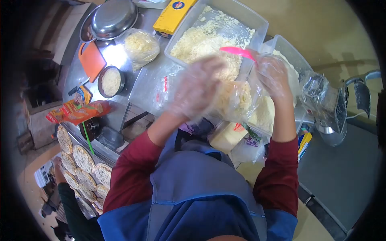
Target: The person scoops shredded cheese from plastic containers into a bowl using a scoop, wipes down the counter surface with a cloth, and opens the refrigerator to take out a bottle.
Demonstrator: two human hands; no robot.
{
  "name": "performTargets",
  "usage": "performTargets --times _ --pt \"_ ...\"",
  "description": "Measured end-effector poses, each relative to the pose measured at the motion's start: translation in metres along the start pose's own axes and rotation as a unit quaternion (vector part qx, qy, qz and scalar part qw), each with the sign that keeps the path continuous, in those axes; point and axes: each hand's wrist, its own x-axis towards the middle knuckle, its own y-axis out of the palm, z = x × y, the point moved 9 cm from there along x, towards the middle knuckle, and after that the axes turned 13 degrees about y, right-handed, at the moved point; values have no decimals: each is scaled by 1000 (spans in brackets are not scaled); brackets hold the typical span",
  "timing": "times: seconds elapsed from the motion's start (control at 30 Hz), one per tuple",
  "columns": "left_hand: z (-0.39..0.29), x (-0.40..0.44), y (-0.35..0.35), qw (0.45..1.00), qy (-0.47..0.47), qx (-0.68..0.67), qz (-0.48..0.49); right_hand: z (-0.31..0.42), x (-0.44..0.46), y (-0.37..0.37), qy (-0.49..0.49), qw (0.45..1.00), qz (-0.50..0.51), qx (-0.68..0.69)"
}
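My right hand (274, 75), in a clear plastic glove, is closed on a pink plastic utensil (237, 51) whose exact kind I cannot make out. The utensil extends left over a clear plastic tub (263, 30) of white, grated cheese-like food (205, 44). My left hand (199, 86), gloved too, is smeared by motion near the tub's front edge, so its fingers do not show clearly. Between and below my hands is a clear plastic bag (239, 100) with pale shreds in it. Beside it, a second tub (299, 62) holds white food.
On the left are a bowl of shreds (111, 81), a filled bag (141, 46), an orange cutting board (91, 62) and a metal basin (114, 18). A grating machine (327, 96) stands right. Topped flatbreads (83, 158) lie lower left, near another person's sleeve (72, 213).
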Motion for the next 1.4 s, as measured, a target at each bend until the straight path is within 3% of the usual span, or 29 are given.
performTargets --times 0.07,0.1,0.13,0.2,0.23,0.27,0.33,0.37,0.43,0.47,0.53,0.57,0.63,0.67,0.73,0.77,0.8,0.87,0.9,0.97,1.0,1.07,1.13,1.2,1.27,1.3,1.33,1.4 --pt "71 -49 -1 972 -199 129 2 9 5 35 -67 998 -1 11" --pt "85 -65 4 965 -215 149 -10 -11 11 61 -20 998 5 52" --pt "96 -75 16 959 -213 186 6 -22 25 82 23 995 16 97" --pt "112 -97 33 952 -230 202 19 10 41 69 -45 982 66 -174" --pt "120 -102 42 955 -240 175 14 -23 39 89 0 997 72 30" --pt "119 -98 41 952 -215 217 5 -14 38 69 -59 993 13 103" --pt "119 -92 38 941 -203 269 -11 21 41 55 -168 964 67 -195" --pt "118 -88 40 936 -208 284 6 3 33 81 -186 962 64 -189" --pt "122 -81 45 928 -220 301 20 -80 33 158 -55 988 144 -22" --pt "124 -78 41 929 -224 294 -14 -60 37 148 -69 987 141 -20" --pt "127 -78 38 928 -219 299 -40 -6 29 134 -114 940 240 -212" --pt "128 -79 39 924 -222 309 -44 10 32 123 -123 942 233 -208" --pt "131 -83 40 936 -235 258 -52 9 27 123 -55 904 340 -254" --pt "127 -86 30 934 -236 264 -55 -1 26 123 -59 906 335 -253" --pt "118 -94 17 943 -270 194 8 -28 28 122 -17 923 377 -77" --pt "107 -103 8 942 -271 199 5 -24 34 108 -37 942 313 -114" --pt "91 -119 -4 944 -285 161 -52 -12 39 90 -57 956 247 -148" --pt "68 -157 -24 937 -300 119 -133 16 38 35 -107 983 147 -31" --pt "62 -180 -27 934 -300 113 -158 34 36 11 -109 983 143 -24" --pt "56 -238 -24 927 -270 168 -198 61 30 -43 -17 990 109 88" --pt "46 -268 -31 905 -327 166 -217 71 19 -51 -16 990 103 93" --pt "18 -328 -33 861 -397 192 -255 81 -4 -65 48 950 128 280" --pt "11 -405 -2 826 -445 199 -282 143 -35 -74 18 884 226 409" --pt "-1 -464 30 790 -526 165 -268 192 -71 -43 12 866 339 368" --pt "-14 -492 49 770 -570 155 -243 253 -109 -18 -103 885 377 254" --pt "-14 -511 62 748 -621 146 -183 293 -129 -31 -214 876 340 268" --pt "-19 -530 75 719 -670 135 -123 311 -152 -25 -257 848 364 288" --pt "-34 -537 76 723 -656 179 -125 316 -162 -27 -271 846 358 288"
